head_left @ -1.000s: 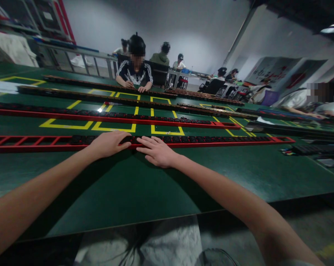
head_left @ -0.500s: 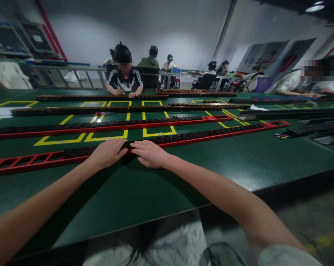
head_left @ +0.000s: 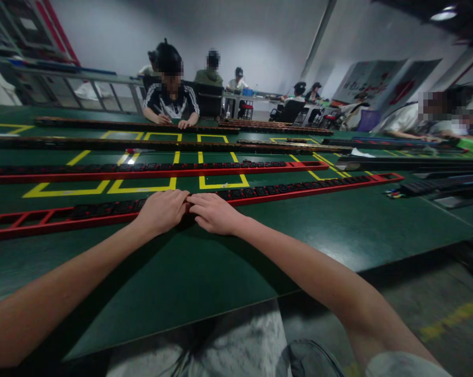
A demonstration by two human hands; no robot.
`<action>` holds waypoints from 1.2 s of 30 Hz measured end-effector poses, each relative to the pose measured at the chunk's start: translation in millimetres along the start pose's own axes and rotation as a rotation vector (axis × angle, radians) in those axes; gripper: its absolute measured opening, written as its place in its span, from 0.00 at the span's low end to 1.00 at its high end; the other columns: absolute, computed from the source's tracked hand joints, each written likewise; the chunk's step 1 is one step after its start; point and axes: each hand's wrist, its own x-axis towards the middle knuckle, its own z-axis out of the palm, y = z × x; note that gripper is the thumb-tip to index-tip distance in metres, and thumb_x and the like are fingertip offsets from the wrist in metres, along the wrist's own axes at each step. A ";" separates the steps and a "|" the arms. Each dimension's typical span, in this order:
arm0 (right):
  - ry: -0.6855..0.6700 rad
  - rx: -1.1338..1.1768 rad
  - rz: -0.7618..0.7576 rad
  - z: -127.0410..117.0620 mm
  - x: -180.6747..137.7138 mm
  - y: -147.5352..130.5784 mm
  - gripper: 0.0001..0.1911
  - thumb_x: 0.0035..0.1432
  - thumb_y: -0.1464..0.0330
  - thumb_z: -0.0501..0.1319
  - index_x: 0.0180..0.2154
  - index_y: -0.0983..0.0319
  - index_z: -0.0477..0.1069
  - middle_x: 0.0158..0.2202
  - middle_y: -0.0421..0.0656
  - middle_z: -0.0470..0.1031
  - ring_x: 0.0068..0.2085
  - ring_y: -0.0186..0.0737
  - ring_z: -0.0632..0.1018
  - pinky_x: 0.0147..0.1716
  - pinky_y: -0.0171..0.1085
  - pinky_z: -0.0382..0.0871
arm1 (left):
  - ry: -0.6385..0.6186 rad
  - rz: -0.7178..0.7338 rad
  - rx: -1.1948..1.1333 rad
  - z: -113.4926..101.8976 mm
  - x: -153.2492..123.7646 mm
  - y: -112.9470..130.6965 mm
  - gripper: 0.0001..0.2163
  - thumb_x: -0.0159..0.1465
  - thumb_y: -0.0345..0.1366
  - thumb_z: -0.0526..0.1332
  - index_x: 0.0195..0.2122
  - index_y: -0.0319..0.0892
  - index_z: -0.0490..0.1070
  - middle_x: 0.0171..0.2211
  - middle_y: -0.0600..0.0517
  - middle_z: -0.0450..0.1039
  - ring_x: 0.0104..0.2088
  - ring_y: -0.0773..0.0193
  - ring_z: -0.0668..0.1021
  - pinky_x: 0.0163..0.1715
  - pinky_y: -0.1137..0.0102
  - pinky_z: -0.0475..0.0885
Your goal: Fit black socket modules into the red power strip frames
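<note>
A green table (head_left: 221, 277) lies under the left hand (head_left: 164, 211) and right hand (head_left: 215, 213), a long red frame (head_left: 268, 197) at their fingertips. Curled, they have drawn together, suggesting attention to one spot; any grip is hidden. Black blocks (head_left: 283, 188) flank them.

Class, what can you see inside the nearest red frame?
Black pieces line much of the red frame; red crossbars show toward its left end. The left hand and right hand cover a stretch, hiding what lies beneath.

Short pale sleeve (head_left: 401, 365), right arm (head_left: 299, 251); lower garment (head_left: 248, 340) pale grey, mottled with darker patches.
</note>
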 end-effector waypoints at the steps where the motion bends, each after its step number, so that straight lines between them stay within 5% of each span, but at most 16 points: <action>1: 0.002 0.005 0.000 0.1 -0.5 0.2 0.14 0.68 0.73 0.60 0.54 0.65 0.75 0.67 0.57 0.69 0.67 0.52 0.70 0.67 0.55 0.63 | 0.003 -0.009 -0.007 -0.9 -0.2 -0.3 0.20 0.74 0.39 0.45 0.53 0.36 0.74 0.50 0.37 0.80 0.49 0.45 0.81 0.46 0.55 0.73; 11: 0.030 0.086 0.033 -2.6 -3.5 -1.7 0.19 0.67 0.73 0.59 0.58 0.63 0.72 0.74 0.56 0.57 0.73 0.56 0.60 0.69 0.60 0.59 | -0.011 -0.030 -0.027 -3.6 -0.7 -2.1 0.18 0.69 0.32 0.48 0.49 0.32 0.76 0.42 0.34 0.79 0.45 0.42 0.82 0.45 0.54 0.73; 23: 0.033 0.115 0.023 -0.4 -1.6 0.1 0.16 0.67 0.73 0.60 0.55 0.64 0.74 0.64 0.57 0.71 0.67 0.54 0.68 0.66 0.59 0.63 | -0.019 -0.055 -0.045 -2.1 1.5 -0.7 0.20 0.74 0.36 0.45 0.53 0.38 0.74 0.49 0.38 0.80 0.49 0.46 0.81 0.46 0.57 0.74; 28: 0.041 0.101 0.003 -0.5 -2.2 0.8 0.19 0.67 0.72 0.60 0.58 0.63 0.72 0.71 0.56 0.63 0.70 0.55 0.65 0.67 0.60 0.62 | -0.007 -0.046 -0.042 -0.4 1.7 -2.8 0.20 0.71 0.32 0.45 0.52 0.34 0.75 0.48 0.36 0.81 0.49 0.45 0.82 0.47 0.56 0.74; 33: -0.003 0.090 -0.013 -2.7 -2.2 -1.2 0.16 0.68 0.72 0.59 0.56 0.64 0.74 0.69 0.56 0.67 0.69 0.55 0.66 0.68 0.59 0.61 | 0.010 -0.026 -0.070 -0.9 1.1 -4.0 0.20 0.73 0.35 0.45 0.52 0.36 0.75 0.49 0.37 0.81 0.48 0.44 0.82 0.45 0.56 0.74; 36: 0.023 0.085 0.014 -5.5 -2.3 -3.4 0.20 0.67 0.72 0.60 0.60 0.63 0.70 0.73 0.56 0.58 0.73 0.56 0.60 0.68 0.60 0.60 | -0.011 -0.054 -0.067 -2.5 0.7 -3.6 0.19 0.71 0.33 0.47 0.51 0.35 0.75 0.48 0.35 0.81 0.48 0.44 0.82 0.46 0.56 0.73</action>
